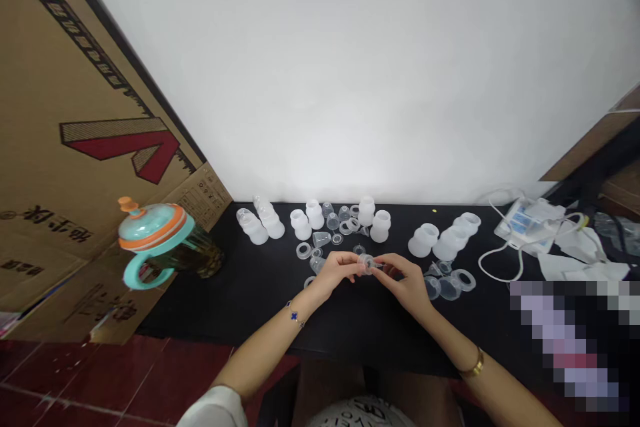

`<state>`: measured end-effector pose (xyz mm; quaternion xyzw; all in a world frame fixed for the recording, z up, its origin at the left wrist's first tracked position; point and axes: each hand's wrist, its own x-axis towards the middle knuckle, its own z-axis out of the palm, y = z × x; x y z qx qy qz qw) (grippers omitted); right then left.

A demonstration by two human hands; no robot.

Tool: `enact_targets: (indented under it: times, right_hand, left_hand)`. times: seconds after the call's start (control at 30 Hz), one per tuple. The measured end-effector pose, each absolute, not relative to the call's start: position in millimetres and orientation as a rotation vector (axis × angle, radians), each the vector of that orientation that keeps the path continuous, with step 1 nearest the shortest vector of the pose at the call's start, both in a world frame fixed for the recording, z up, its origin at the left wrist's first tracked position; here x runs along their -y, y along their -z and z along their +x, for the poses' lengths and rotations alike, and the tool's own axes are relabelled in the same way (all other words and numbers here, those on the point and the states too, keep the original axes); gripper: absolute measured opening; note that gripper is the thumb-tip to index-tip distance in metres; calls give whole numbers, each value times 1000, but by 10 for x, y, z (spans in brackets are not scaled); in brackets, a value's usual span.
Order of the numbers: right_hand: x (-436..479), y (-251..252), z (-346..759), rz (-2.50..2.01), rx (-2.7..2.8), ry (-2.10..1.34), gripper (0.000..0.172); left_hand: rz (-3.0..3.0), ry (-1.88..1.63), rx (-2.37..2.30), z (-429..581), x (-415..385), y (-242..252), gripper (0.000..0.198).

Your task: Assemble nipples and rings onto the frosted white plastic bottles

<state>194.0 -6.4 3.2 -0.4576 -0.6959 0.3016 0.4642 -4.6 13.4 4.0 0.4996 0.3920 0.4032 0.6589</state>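
My left hand (pixel 336 271) and my right hand (pixel 404 277) meet over the black table (pixel 260 293), both pinching a small clear plastic part (pixel 368 263) between their fingertips. Several translucent white silicone pieces (pixel 379 225) stand in a row behind the hands. Small clear rings and cups (pixel 303 251) lie just left of my left hand. More clear cups and a ring (pixel 450 285) lie right of my right hand.
A teal and orange handled cup (pixel 160 240) stands at the table's left end before a large cardboard box (pixel 75 147). A white device with cables (pixel 527 221) and plastic bags lie at the right. A white wall rises behind. Red floor tiles show below.
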Motion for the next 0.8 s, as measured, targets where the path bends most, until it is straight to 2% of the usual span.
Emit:
enact_targets:
  times: [0.8]
  right_hand:
    - [45, 34, 1937, -1043, 1733, -701, 16]
  left_hand:
    - [941, -869, -832, -53, -113, -52, 35]
